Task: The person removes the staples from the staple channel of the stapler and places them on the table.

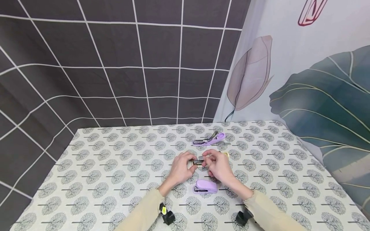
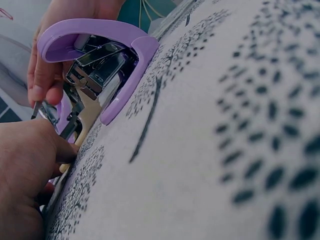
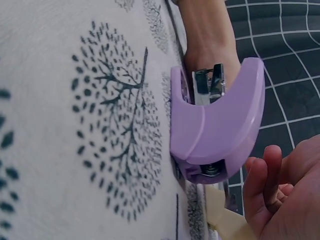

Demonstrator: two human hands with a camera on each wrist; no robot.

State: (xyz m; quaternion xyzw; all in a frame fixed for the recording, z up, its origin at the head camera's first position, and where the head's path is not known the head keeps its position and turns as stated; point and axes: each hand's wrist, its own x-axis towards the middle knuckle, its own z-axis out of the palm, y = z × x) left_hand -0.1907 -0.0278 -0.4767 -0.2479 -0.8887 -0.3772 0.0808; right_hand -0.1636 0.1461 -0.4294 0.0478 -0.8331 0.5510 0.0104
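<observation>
In the head view my left hand (image 1: 182, 166) grips the front end of an opened stapler with a cream body (image 2: 91, 111) and a dark metal magazine (image 1: 199, 162). Over that stapler, the right hand (image 1: 218, 166) pinches a small grey metal strip (image 2: 36, 109), which looks like a strip of staples, between thumb and fingertips. Part of the cream body shows past the right hand; the rest is hidden by the hands. Nearer the body, a closed purple stapler (image 1: 206, 186) stands on the patterned cloth, between the two forearms.
Beyond the hands lies another purple stapler (image 1: 215, 139), opened wide, with a short grey strip (image 1: 227, 143) beside it. The tree-print cloth (image 1: 115, 179) covers the table, whose far edge meets a dark grid curtain (image 1: 115, 80) and a leaf-print curtain (image 1: 289, 48).
</observation>
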